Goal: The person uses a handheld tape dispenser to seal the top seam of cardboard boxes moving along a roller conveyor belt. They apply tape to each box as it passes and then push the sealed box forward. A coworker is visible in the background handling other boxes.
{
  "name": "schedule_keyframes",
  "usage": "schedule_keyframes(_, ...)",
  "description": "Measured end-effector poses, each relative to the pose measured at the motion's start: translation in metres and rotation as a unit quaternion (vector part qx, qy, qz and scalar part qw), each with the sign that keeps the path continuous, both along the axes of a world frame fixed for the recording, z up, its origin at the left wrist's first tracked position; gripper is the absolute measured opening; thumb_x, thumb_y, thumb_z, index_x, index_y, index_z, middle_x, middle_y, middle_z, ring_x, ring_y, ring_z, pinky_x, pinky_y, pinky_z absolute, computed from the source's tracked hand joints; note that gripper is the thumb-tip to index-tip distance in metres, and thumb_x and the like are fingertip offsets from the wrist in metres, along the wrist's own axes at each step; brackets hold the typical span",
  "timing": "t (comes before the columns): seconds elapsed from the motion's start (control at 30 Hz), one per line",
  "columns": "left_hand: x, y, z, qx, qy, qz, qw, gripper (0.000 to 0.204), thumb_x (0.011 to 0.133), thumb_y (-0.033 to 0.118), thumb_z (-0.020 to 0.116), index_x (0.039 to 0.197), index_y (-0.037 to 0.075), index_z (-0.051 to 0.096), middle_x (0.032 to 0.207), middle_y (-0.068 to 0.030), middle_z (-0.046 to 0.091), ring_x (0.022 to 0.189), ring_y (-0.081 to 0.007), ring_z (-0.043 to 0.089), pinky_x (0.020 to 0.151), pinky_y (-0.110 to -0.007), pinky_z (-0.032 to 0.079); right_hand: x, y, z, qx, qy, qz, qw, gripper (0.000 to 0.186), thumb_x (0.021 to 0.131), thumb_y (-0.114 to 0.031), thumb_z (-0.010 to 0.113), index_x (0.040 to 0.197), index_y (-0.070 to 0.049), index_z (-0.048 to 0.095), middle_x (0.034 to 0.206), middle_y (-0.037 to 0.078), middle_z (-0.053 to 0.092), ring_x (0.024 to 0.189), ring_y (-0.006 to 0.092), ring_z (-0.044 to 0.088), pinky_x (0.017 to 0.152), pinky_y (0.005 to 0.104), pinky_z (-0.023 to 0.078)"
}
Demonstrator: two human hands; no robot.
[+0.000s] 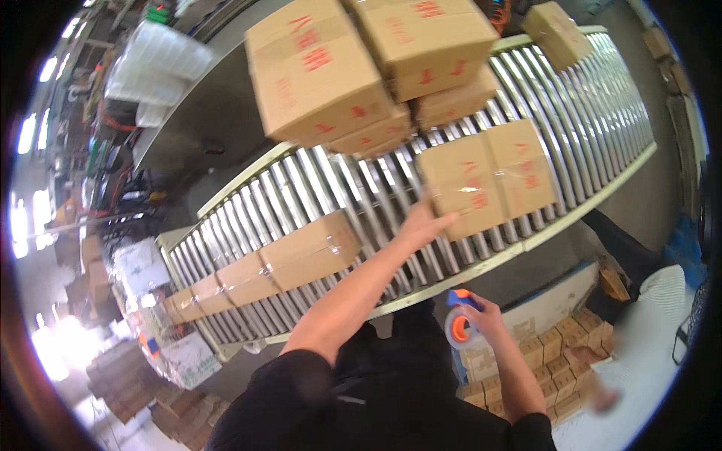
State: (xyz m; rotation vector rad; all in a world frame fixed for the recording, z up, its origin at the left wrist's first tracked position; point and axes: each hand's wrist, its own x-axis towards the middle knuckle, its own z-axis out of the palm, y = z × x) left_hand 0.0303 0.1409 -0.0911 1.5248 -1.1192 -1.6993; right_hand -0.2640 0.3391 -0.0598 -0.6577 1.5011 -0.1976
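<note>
My left hand [423, 227] reaches over the roller conveyor and rests against the near left corner of a brown carton [460, 184] with red print. Its thumb is stretched out along the carton's near side, and the fingers are partly hidden at the left side. A second carton [523, 167] stands tight against the right of that one. Off the conveyor's near edge, my right hand [487, 319] is closed around the handle of a tape dispenser [460, 323], blue and orange with a roll of clear tape.
Large cartons [316, 71] are stacked at the conveyor's far side. Taped cartons [308, 252] line the rollers [289, 184] at left. Another carton [556, 34] sits at the far right. A person [639, 361] is by small boxes [556, 353] at lower right.
</note>
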Motion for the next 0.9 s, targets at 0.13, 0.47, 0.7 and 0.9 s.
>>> schedule_keyframes(0.13, -0.001, -0.004, 0.017, -0.052, -0.175, -0.097, 0.978, 0.108, 0.097, 0.068, 0.072, 0.168, -0.005, 0.037, 0.162, -0.0327, 0.053, 0.147, -0.0465, 0.055, 0.125, -0.050, 0.042, 0.032, 0.013, 0.025, -0.085, 0.040, -0.010, 0.996, 0.069, 0.095, -0.014, 0.088, 0.154, 0.008, 0.060, 0.135, 0.019, 0.074, 0.117, 0.0213, 0.073, 0.104, 0.0359, 0.058)
schedule_keyframes(0.47, 0.220, 0.186, 0.167, 0.148, 0.154, -0.118, 0.970, 0.038, 0.117, 0.041, 0.061, 0.110, 0.009, 0.080, 0.089, 0.0044, 0.069, 0.081, -0.0052, 0.057, 0.073, -0.025, 0.047, 0.251, 0.037, 0.174, -0.646, 0.056, 0.188, 0.738, 0.073, 0.080, -0.014, 0.097, 0.147, -0.008, 0.069, 0.145, 0.022, 0.070, 0.122, 0.0407, 0.076, 0.100, 0.0447, 0.064)
schedule_keyframes(0.7, 0.288, 0.162, 0.162, -0.168, -0.146, -0.046, 0.974, 0.027, 0.105, 0.027, 0.071, 0.101, 0.002, 0.080, 0.095, -0.0097, 0.077, 0.089, -0.0203, 0.072, 0.081, -0.038, 0.058, 0.342, 0.062, 0.188, -0.641, 0.136, 0.160, 0.738, 0.072, 0.089, -0.022, 0.092, 0.153, -0.008, 0.064, 0.145, 0.024, 0.069, 0.120, 0.0423, 0.074, 0.096, 0.0449, 0.064)
schedule_keyframes(0.9, 0.361, 0.041, 0.045, 0.011, -0.391, -0.131, 0.911, 0.038, 0.098, 0.042, 0.076, 0.109, 0.007, 0.083, 0.126, -0.0240, 0.077, 0.122, -0.0384, 0.074, 0.102, -0.048, 0.060, 0.339, 0.067, 0.069, -0.536, 0.200, 0.188, 0.798, 0.068, 0.099, -0.034, 0.082, 0.157, -0.009, 0.058, 0.148, 0.019, 0.065, 0.117, 0.0425, 0.074, 0.092, 0.0482, 0.063)
